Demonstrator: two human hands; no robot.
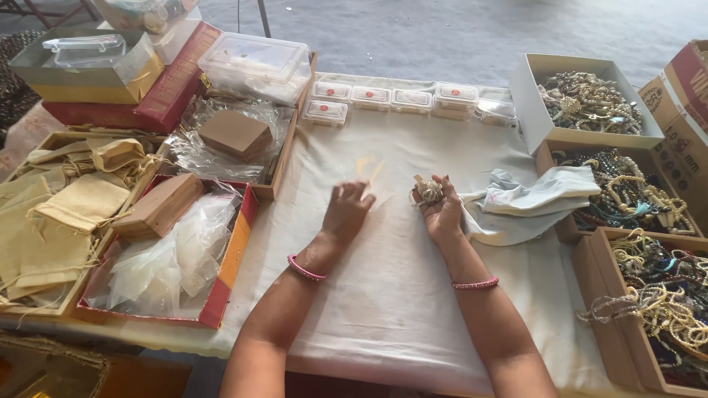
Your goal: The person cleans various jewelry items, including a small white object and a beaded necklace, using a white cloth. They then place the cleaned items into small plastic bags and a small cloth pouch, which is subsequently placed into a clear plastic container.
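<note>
A cloth-covered table (pixel 398 295) filled the view, its pale sheet bare in the middle and crowded along both sides. At the left, a shallow tray (pixel 18 295) held a heap of tan drawstring pouches (pixel 70 203), and beside it a red-rimmed box (pixel 228 273) carried clear plastic bags (pixel 173 258) and a small brown box (pixel 158 206). At the right, open cardboard boxes (pixel 601 309) brimmed with beaded jewellery (pixel 664 295) in cream, gold and dark tones. A crumpled pale cloth (pixel 531 203) lay just beside the person's right hand. Along the far edge stood a row of small clear lidded cases (pixel 391 99), with a larger clear container (pixel 254 66) to their left.

Both forearms reached in from the near edge, each wrist wearing a pink bangle (pixel 304 269). The right hand (pixel 442 210) was raised off the sheet near the table's centre, its fingers curled loosely around a small bundled piece of beaded jewellery (pixel 429 191), which sat at the fingertips; how firmly the hand pressed it could not be told. The left hand (pixel 345 210) hovered just beside it, blurred, fingers spread and holding nothing, above a faint yellowish mark (pixel 369 171) on the cloth. The two hands were close together but apart.
</note>
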